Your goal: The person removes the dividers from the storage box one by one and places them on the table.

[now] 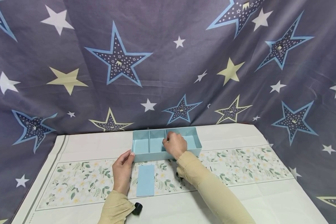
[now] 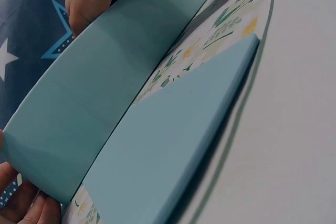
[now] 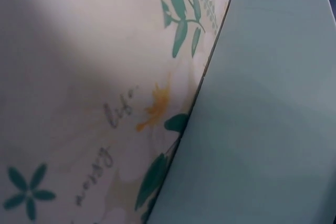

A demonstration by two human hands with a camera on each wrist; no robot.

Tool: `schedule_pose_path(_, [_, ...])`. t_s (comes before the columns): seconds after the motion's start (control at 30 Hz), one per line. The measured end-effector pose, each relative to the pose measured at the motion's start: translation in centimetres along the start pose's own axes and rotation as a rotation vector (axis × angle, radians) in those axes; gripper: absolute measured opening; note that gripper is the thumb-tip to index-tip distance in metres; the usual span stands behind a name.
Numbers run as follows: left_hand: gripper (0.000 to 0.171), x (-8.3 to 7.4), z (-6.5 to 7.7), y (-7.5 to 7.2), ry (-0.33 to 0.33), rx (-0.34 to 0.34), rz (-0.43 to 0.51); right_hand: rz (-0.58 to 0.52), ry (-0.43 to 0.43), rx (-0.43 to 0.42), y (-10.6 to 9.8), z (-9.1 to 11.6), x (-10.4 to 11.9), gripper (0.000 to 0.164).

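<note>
A long light-blue open box (image 1: 154,156) with thin upright dividers stands at the back of the table. My left hand (image 1: 122,171) grips its left front corner, thumb on the near side; in the left wrist view, fingers (image 2: 21,203) show at the box's end. Over the middle of the box, my right hand (image 1: 175,144) has curled fingers at a divider (image 1: 165,133) and seems to pinch its top; the fingertips are partly hidden. In front of the box lies a flat light-blue rectangular piece (image 1: 145,180), apart from both hands.
A white table cover (image 1: 81,146) with a floral printed band (image 1: 86,182) lies beneath everything. Directly behind the table hangs a dark star-patterned curtain (image 1: 162,71). A small black object (image 1: 137,208) shows at the left sleeve.
</note>
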State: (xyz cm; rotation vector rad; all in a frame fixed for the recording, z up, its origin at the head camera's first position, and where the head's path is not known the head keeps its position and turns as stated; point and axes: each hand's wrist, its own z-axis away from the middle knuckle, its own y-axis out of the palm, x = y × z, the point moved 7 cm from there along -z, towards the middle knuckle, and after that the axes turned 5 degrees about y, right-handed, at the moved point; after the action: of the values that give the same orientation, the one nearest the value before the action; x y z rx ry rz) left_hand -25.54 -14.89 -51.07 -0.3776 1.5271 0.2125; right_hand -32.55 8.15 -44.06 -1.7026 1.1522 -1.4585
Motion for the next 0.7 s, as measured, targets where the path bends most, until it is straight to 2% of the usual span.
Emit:
schedule_pose_path(0.47, [0.04, -0.04, -0.08, 0.0, 0.012, -0.005, 0.002, 0.027, -0.002, 0.007, -0.08, 0.01, 0.3, 0.018])
schedule_pose_path(0.7, [0.039, -0.03, -0.04, -0.04, 0.017, -0.008, 0.01, 0.02, -0.02, -0.029, -0.31, 0.0, 0.39, 0.017])
